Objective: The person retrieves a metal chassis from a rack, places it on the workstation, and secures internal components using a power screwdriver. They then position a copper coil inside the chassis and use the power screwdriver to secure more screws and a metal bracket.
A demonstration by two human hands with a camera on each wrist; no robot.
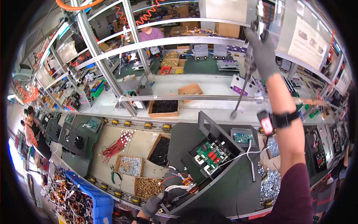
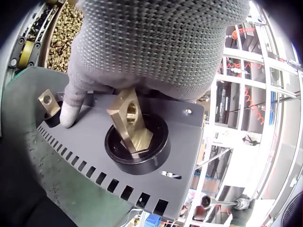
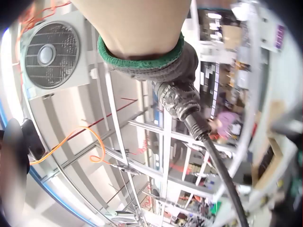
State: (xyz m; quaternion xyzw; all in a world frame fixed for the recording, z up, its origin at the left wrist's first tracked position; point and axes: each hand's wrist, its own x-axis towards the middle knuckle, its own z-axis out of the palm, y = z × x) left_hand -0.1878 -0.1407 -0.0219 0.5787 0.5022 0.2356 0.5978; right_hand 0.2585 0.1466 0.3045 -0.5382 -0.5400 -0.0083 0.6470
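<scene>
My right hand point(image 1: 263, 54), gloved in grey, is raised at the upper right and grips a power screwdriver point(image 1: 249, 66). Its long shaft slants down toward the bench rail. In the right wrist view the driver's silver-wrapped neck point(image 3: 177, 99) comes out below the glove. A grey metal case point(image 1: 233, 143) lies at an angle on the dark bench, with a green circuit board point(image 1: 211, 155) inside and loose wires point(image 1: 182, 184) at its near end. My left hand point(image 1: 152, 205) holds the case's near end panel point(image 2: 99, 125), beside two brass terminals point(image 2: 130, 120) in black round bases.
Boxes of brass nuts point(image 1: 148, 187), silver screws point(image 1: 129, 166) and black screws point(image 1: 160, 149) stand left of the case. Red wires point(image 1: 117, 145) and pliers point(image 1: 115, 174) lie nearby. A blue crate point(image 1: 102, 203) is at the lower left. Metal frame bars point(image 1: 179, 42) cross behind.
</scene>
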